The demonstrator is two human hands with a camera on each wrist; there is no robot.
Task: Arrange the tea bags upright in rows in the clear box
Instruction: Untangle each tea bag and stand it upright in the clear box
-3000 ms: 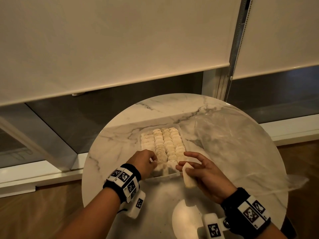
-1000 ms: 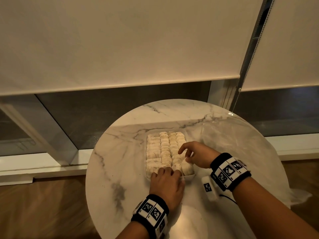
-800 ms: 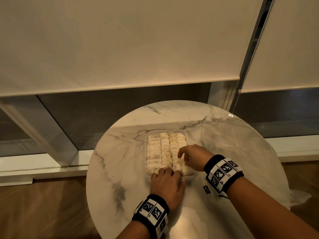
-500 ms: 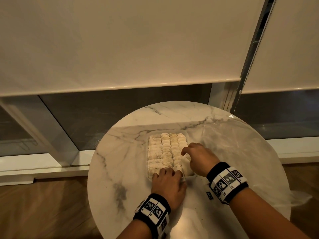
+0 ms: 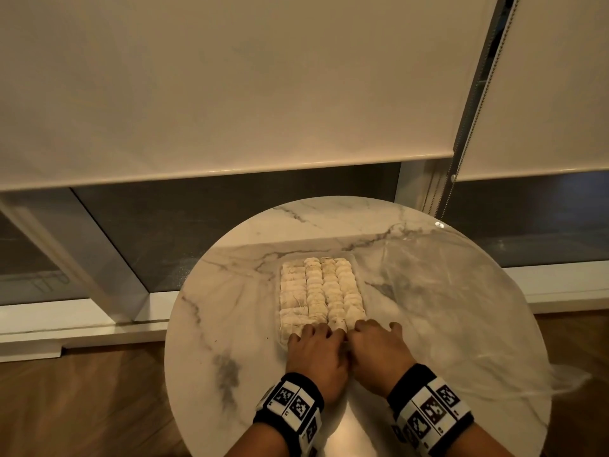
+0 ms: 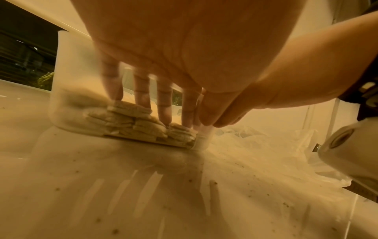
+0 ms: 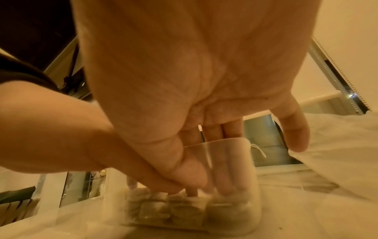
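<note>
A clear box point(image 5: 358, 275) full of pale tea bags point(image 5: 321, 288) in several upright rows sits mid-table. Both hands are side by side at its near end. My left hand point(image 5: 314, 333) has straight fingers point(image 6: 141, 95) reaching down inside the near wall point(image 6: 69, 80) onto the tea bags point(image 6: 131, 119), with the thumb outside. My right hand point(image 5: 374, 328) also has straight fingers point(image 7: 231, 177) inside the box wall point(image 7: 231, 155), touching the tea bags point(image 7: 155, 208) at the near right corner. Its little finger stays outside. Neither hand holds a tea bag.
The box stands on a round marble table point(image 5: 230, 324). A crumpled clear plastic bag point(image 5: 461, 308) covers the table's right side and hangs over its edge. Behind are a window with roller blinds and a bead chain point(image 5: 461, 127). Wooden floor lies below.
My right hand held a loose tea bag three seconds ago and no longer does. It slid back from the right row to the near end, beside my left hand, which stayed put.
</note>
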